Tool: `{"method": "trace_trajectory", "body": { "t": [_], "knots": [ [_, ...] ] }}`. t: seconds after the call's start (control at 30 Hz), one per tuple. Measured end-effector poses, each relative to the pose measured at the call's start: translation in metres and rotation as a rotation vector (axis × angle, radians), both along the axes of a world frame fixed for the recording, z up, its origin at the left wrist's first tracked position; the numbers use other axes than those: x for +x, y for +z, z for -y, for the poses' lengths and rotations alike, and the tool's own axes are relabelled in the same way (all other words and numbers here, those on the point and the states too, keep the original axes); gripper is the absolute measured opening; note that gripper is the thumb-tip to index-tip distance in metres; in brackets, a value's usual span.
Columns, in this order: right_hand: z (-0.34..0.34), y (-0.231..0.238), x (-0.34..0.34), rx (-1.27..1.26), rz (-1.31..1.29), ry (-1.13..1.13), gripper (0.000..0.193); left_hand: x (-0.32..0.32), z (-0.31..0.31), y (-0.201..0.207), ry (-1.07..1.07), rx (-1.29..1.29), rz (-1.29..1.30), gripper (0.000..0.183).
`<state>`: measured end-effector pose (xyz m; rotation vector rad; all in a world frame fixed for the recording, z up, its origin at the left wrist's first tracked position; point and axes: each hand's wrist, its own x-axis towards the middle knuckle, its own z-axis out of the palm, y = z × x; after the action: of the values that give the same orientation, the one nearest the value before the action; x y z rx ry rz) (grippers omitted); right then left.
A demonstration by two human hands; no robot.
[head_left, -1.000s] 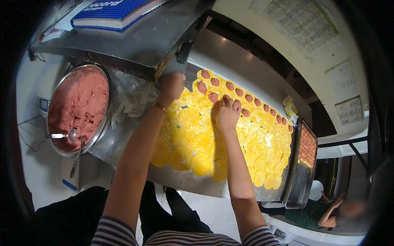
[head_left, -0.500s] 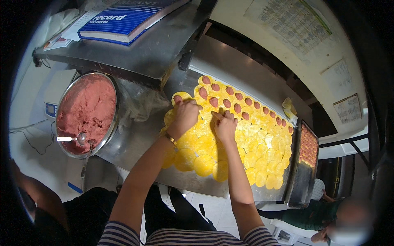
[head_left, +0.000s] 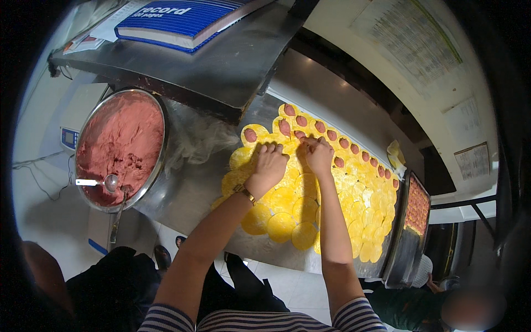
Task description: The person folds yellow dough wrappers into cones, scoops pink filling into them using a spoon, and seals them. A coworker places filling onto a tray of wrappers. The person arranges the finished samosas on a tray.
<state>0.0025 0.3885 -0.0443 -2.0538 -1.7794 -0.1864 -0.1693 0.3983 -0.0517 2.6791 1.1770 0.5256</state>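
Round yellow dough wrappers [head_left: 255, 220] overlap in rows across the metal table. Lumps of pink ground meat [head_left: 319, 126] sit on the far rows, and one more lump [head_left: 250, 135] lies on the wrapper at the far left corner. My left hand [head_left: 270, 166] rests over the wrappers just right of that corner, its fingers bent but slightly apart, with no meat showing in them. Beside it, my right hand [head_left: 319, 159] has its fingers drawn together, their tips close to a meat lump [head_left: 299, 134] in the second row. Whatever they pinch is hidden.
At left stands a metal bowl [head_left: 161, 156] of pink ground meat [head_left: 121, 138] with a measuring spoon [head_left: 110, 183]. Clear plastic [head_left: 202, 135] lies beside it. A raised shelf [head_left: 182, 74] carries a blue record book [head_left: 166, 25]. A filled tray [head_left: 394, 260] and another person [head_left: 412, 304] are at right.
My left hand has moved off the far left wrapper, toward the right and nearer me, uncovering the meat lump there. My right hand stays over the second row. The whole view has shifted slightly.
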Motion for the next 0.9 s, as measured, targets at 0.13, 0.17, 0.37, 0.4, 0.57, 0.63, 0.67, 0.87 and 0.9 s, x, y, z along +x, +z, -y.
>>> {"method": "trace_trajectory", "body": {
  "t": [0.13, 0.17, 0.37, 0.4, 0.57, 0.63, 0.67, 0.87, 0.9],
  "knots": [
    [-0.021, 0.001, 0.017, -0.058, -0.285, -0.021, 0.02, -0.002, 0.002, 0.002, 0.009, 0.001, -0.018, 0.027],
    [-0.025, 0.002, 0.021, -0.093, -0.434, -0.019, 0.019, -0.002, 0.002, 0.002, 0.007, -0.001, -0.02, 0.027],
    [-0.029, 0.013, 0.026, -0.121, -1.036, -0.105, 0.019, -0.007, 0.004, 0.006, -0.013, -0.067, -0.012, 0.022],
    [-0.027, 0.015, 0.024, -0.093, -1.072, -0.103, 0.019, -0.01, 0.004, 0.006, -0.012, -0.071, -0.004, 0.021],
    [-0.013, 0.016, 0.01, 0.024, -0.853, 0.031, 0.023, -0.042, -0.008, 0.012, 0.136, -0.047, 0.275, 0.015],
    [-0.005, 0.014, -0.003, 0.014, -0.488, 0.078, 0.025, -0.057, -0.016, 0.018, 0.161, -0.007, 0.326, 0.014],
    [-0.003, 0.013, -0.011, -0.063, -0.41, 0.107, 0.028, -0.061, -0.019, 0.021, 0.18, -0.031, 0.342, 0.014],
    [-0.009, 0.009, -0.056, -0.048, 0.072, 0.175, 0.039, -0.084, -0.012, 0.034, 0.2, -0.106, 0.38, 0.017],
    [-0.013, 0.008, -0.06, -0.074, 0.094, 0.149, 0.038, -0.089, -0.007, 0.035, 0.179, -0.089, 0.385, 0.017]
  ]
}}
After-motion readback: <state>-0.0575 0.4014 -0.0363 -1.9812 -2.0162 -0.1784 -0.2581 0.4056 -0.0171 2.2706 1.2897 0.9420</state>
